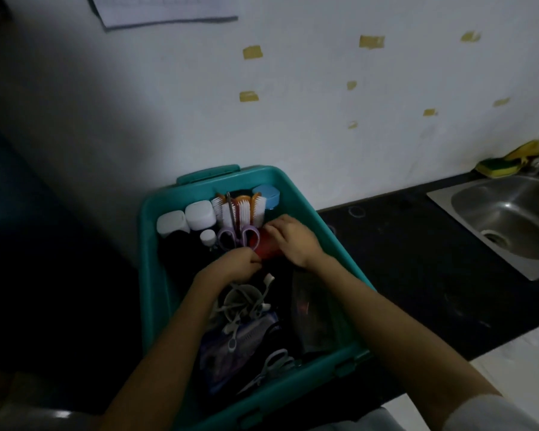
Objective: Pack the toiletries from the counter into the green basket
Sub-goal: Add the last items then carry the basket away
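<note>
- Nearest the person, on the wrist side of both hands, the green basket (151, 275) already holds grey scissors (274, 365), a purple packet (227, 346) and a pale cup (235, 298) with toothbrushes sticking out of it.
- The left hand (237, 264) is inside the basket with its fingers curled, pinching the near end of a red container (266, 244).
- The right hand (293, 241) is just to the right of it, with its fingers bent over the far right side of the same red container. Both hands grip it, almost touching each other.
- The red container lies between the two hands, low in the middle of the basket. It is mostly covered, and the dim light hides its shape and any label.
- Step in hand, as I judge it: seating this item among the things already packed.
- The next move calls for easing it into the gap in front of the fingertips and then letting go with both hands, without knocking over the upright things just beyond.
- Just beyond the left fingertips are purple-handled scissors (237, 234) and a small white bottle (208, 236).
- Farther off are orange-backed brushes (243, 208), two white jars (199, 214) and a blue tub (266, 195) by the far wall.
- Well to the right of the right hand are the dark counter (417, 259) and a steel sink (507, 216).
</note>
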Demonstrator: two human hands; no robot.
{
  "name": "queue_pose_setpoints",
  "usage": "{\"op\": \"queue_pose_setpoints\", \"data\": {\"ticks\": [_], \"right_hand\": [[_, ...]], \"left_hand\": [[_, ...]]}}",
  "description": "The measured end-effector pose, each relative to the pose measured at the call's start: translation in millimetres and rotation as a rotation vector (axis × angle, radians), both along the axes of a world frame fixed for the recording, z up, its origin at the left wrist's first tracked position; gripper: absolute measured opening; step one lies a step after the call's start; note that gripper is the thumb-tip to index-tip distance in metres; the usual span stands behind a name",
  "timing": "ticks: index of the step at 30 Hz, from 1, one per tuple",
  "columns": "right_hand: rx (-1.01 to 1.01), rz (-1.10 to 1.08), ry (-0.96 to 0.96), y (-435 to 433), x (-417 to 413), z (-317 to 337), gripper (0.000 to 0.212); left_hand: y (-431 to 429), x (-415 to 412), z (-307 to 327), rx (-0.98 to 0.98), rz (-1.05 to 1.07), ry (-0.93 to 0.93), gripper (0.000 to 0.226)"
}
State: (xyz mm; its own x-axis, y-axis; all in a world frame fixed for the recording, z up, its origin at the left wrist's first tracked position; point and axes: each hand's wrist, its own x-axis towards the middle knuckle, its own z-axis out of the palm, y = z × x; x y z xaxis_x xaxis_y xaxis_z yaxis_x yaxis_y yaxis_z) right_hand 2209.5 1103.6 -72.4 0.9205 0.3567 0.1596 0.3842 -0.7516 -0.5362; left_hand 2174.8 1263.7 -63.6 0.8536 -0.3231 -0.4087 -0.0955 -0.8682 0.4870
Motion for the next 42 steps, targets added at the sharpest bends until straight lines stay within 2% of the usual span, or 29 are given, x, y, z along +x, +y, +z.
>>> {"op": "queue_pose_setpoints", "data": {"ticks": [2, 4, 6, 8, 10, 12, 14, 16, 18, 21, 24, 33, 37, 42], "right_hand": [[0.162, -0.02, -0.074, -6.3, -1.8, 12.8, 0.027], [0.236, -0.007, -0.216, -10.7, -4.7, 21.6, 0.022], [0.208, -0.037, -0.362, -14.2, -6.6, 24.7, 0.02], [0.143, -0.157, -0.429, -16.7, -5.3, 24.2, 0.024], [0.037, -0.3, -0.364, -17.5, -2.8, 23.8, 0.035], [-0.143, -0.394, -0.21, -15.9, -0.8, 22.7, 0.05], [-0.259, -0.433, -0.08, -12.6, 0.9, 22.4, 0.057], [-0.283, -0.463, -0.01, -12.6, 3.1, 23.9, 0.054], [-0.277, -0.472, 0.051, -16.1, 4.6, 25.9, 0.044], [-0.254, -0.448, 0.116, -22.2, 3.7, 29.2, 0.034], [-0.226, -0.41, 0.164, -26.2, 1.7, 35.1, 0.034], [-0.182, -0.37, 0.207, -53.0, -29.0, 31.6, 0.037], [-0.125, -0.383, 0.233, -67.2, -43.2, 33.3, 0.039], [0.036, -0.421, 0.333, -93.3, -60.4, 37.7, 0.036]], "left_hand": [[3.8, -9.5, 3.9, -0.023, 0.044, -0.063, 0.028], [7.4, -22.2, 7.2, -0.083, 0.108, -0.153, 0.029], [12.8, -34.7, 9.6, -0.147, 0.199, -0.243, 0.03], [18.1, -45.7, 13.3, -0.186, 0.29, -0.366, 0.028], [22.1, -55.3, 20.7, -0.198, 0.406, -0.554, 0.025], [25.6, -62.9, 28.5, -0.205, 0.542, -0.729, 0.025], [31.2, -68.8, 32.4, -0.145, 0.68, -0.823, 0.03], [38.3, -74.1, 33.2, -0.024, 0.829, -0.801, 0.04], [43.9, -78.1, 31.5, 0.073, 0.936, -0.689, 0.051], [47.3, -80.3, 27.8, 0.198, 0.978, -0.546, 0.059], [49.1, -79.4, 26.9, 0.219, 1.018, -0.479, 0.06], [54.5, -81.1, 23.2, 0.218, 0.865, -0.603, 0.051], [53.9, -76.8, 21.3, 0.165, 0.773, -0.711, 0.035], [53.0, -49.9, 14.8, 0.032, 0.674, -0.706, 0.049]]}}
